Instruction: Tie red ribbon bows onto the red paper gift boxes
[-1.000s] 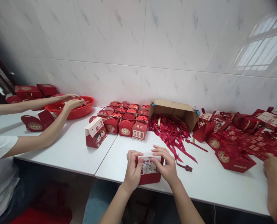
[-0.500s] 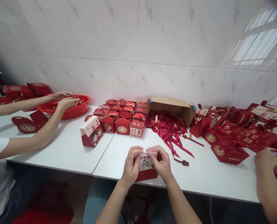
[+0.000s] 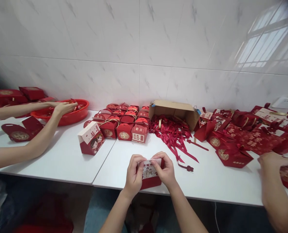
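Observation:
Both of my hands hold a small red and white gift box (image 3: 149,176) at the near edge of the white table (image 3: 207,181). My left hand (image 3: 134,174) pinches its left top corner, fingers closed on the flap. My right hand (image 3: 166,170) pinches the right top corner the same way. The box stands upright with a picture of a couple on its front. Just right of it lies a loose red ribbon (image 3: 185,167).
Finished red boxes (image 3: 124,124) stand in rows behind, one red and white box (image 3: 90,141) apart at left. An open cardboard carton (image 3: 174,111) spills red ribbons. Flat red boxes (image 3: 243,139) pile at right. Another person's hands reach into a red basin (image 3: 63,113); a third person's hand (image 3: 271,163) is at right.
My fingers have drawn closer together over the box top, folding it in. The view has drifted right. The hand at right has moved inward onto a red box.

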Demonstrator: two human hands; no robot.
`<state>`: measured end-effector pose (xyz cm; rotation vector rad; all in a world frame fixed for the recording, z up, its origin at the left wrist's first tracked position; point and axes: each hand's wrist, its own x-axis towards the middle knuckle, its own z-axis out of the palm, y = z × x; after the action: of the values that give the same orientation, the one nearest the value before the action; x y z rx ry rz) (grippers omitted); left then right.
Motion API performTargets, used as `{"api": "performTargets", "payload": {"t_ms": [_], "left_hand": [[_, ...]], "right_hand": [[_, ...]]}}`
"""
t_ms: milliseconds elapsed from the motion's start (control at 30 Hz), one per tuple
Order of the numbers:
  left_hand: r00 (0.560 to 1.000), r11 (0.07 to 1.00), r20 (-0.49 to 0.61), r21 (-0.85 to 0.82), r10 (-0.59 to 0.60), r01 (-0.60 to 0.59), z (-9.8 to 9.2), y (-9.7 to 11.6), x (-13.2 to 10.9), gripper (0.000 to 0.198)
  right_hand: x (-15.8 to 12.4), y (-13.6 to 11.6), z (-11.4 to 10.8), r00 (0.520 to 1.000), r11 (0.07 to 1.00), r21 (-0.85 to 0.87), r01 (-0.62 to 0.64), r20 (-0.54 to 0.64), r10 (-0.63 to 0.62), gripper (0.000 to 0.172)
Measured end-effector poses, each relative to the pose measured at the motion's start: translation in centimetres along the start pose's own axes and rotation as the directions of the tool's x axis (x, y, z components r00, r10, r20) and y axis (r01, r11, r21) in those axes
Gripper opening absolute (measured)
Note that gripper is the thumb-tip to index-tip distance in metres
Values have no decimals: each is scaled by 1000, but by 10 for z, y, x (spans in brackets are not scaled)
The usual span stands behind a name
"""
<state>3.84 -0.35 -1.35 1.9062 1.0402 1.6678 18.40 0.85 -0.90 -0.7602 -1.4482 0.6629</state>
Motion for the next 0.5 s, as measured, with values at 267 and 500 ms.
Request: {"api": "performTargets", "payload": {"t_ms": [267, 500], "left_hand": [[972, 967, -107, -167, -210, 191, 1, 3, -3, 30], [929, 938, -131, -80, -345, 337, -13, 1, 1, 20]], "right_hand": [[0, -2, 6, 998, 998, 2, -59, -17, 59, 9], [3, 3, 14, 985, 968, 182, -173, 24, 171, 21]]}}
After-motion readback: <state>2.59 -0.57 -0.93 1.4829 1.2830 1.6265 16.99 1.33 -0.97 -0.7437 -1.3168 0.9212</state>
